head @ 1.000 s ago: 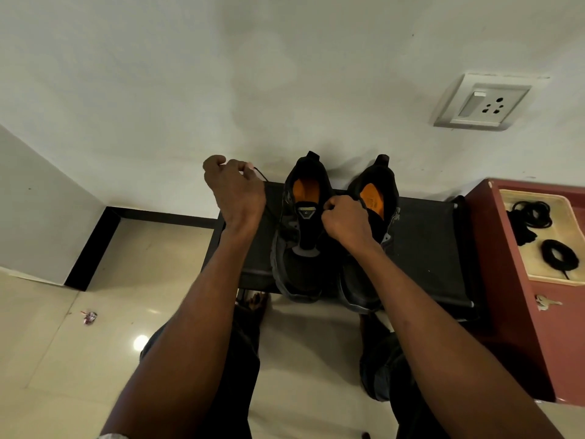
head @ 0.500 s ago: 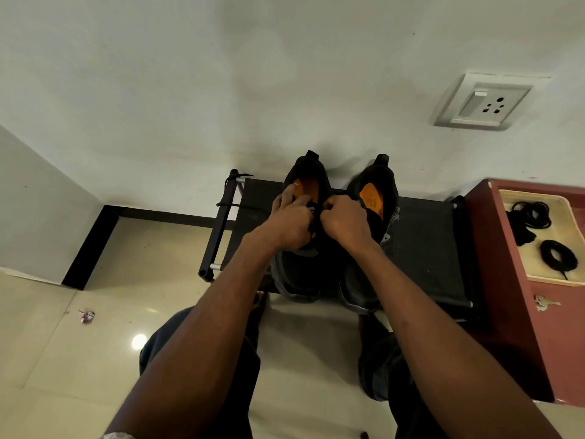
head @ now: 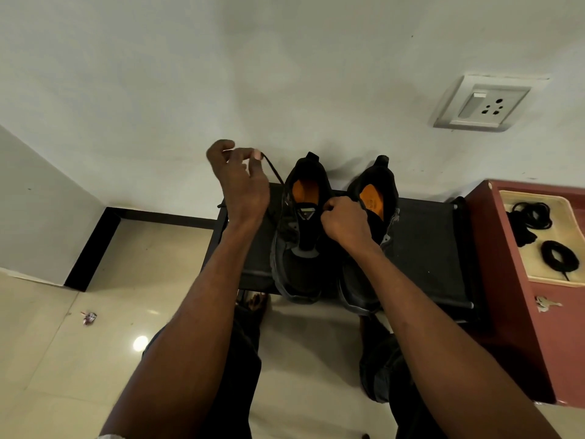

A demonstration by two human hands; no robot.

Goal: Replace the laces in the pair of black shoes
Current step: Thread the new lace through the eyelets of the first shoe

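Observation:
Two black shoes with orange insoles stand side by side on a low black rack (head: 421,242), heels toward the wall. My left hand (head: 240,182) is raised left of the left shoe (head: 300,236) and pinches the end of a black lace (head: 274,172), which runs taut down to that shoe's eyelets. My right hand (head: 343,221) is curled at the left shoe's right eyelet edge, between the two shoes, and seems to grip the lace there; its fingertips are hidden. The right shoe (head: 373,198) is partly covered by my right wrist.
A cream tray (head: 538,270) on a red cabinet (head: 506,312) at the right holds coiled black laces (head: 558,255). Keys (head: 546,304) lie on the cabinet. A wall socket (head: 484,104) is above. My knees show over the tiled floor (head: 63,359), where a small wrapper (head: 88,317) lies.
My left hand has left the shoe's tongue area and pulled up and to the left, drawing the lace out taut. My right hand has stayed at the shoe.

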